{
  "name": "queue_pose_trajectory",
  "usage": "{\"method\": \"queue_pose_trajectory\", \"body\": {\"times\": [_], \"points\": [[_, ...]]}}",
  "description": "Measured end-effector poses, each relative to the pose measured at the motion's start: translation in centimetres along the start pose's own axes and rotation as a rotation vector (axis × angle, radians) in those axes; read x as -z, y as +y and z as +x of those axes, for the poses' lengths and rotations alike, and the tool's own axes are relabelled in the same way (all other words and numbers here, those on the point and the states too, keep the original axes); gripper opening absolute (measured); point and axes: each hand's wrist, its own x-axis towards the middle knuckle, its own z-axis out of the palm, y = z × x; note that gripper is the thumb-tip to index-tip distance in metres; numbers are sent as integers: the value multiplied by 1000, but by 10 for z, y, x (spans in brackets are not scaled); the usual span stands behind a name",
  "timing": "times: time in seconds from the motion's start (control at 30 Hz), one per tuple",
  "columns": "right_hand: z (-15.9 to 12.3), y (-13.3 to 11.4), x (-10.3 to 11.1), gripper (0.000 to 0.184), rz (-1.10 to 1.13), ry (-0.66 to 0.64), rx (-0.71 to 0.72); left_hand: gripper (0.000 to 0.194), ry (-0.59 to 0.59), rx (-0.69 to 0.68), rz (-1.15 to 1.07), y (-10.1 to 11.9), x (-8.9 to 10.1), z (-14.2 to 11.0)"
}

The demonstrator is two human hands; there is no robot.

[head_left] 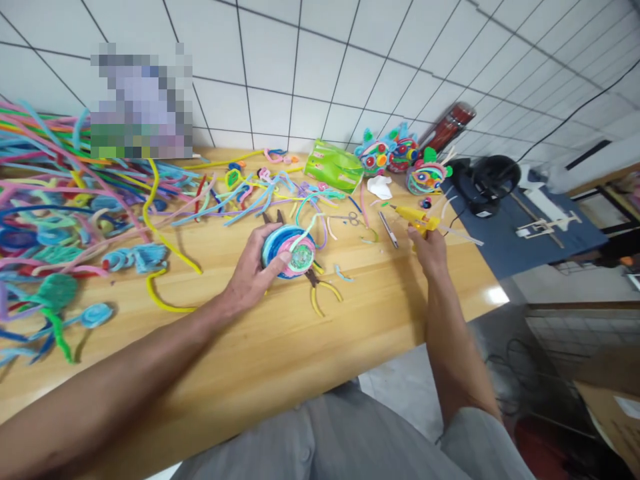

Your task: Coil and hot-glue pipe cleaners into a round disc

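Observation:
My left hand (253, 270) grips a coiled pipe-cleaner disc (290, 250), blue and pink with a pale green centre, and holds it just above the wooden table (280, 347). A loose light-blue strand runs up from the disc. Further right, my right hand (429, 250) is closed round the handle of a yellow glue gun (414, 217), whose nozzle points left. Pliers with yellow handles (320, 290) lie on the table under the disc.
A big heap of coloured pipe cleaners (60, 193) covers the table's left side. Small scissors (350, 219), a green packet (334, 167), finished coiled pieces (400, 157) and a black fan (493, 177) sit at the back right. The table edge (450, 333) drops off near my knees.

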Motion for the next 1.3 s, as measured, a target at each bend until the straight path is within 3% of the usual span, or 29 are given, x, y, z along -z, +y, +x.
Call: {"method": "queue_pose_trajectory", "body": {"times": [0.13,0.23,0.4,0.43,0.5,0.6,0.7,0.8,0.93,1.3], "points": [[14,11,-14,46,-82,46,-64,65,-1,-13,19,-1,0,-1],[15,14,-13,37,-121,40,-74,65,3,-20,22,-1,0,-1],[-26,13,11,43,-170,98,-13,62,-5,-44,5,2,-2,-1],[-40,7,15,43,-162,114,39,61,-11,-48,5,3,-2,0],[-69,-14,17,35,-50,124,382,62,-20,-50,9,4,-1,0],[-105,-68,5,18,97,-4,822,63,-23,-58,25,4,-1,1],[-117,-124,-21,23,154,-170,1080,62,-23,-81,38,4,-1,0],[-112,-153,-49,23,175,-286,1181,63,-22,-98,54,4,-2,0],[-107,-151,-71,21,204,-266,1208,61,-29,-137,80,5,-2,1],[-108,-139,-86,31,305,-169,1300,60,-23,-175,135,4,-2,1]]}}
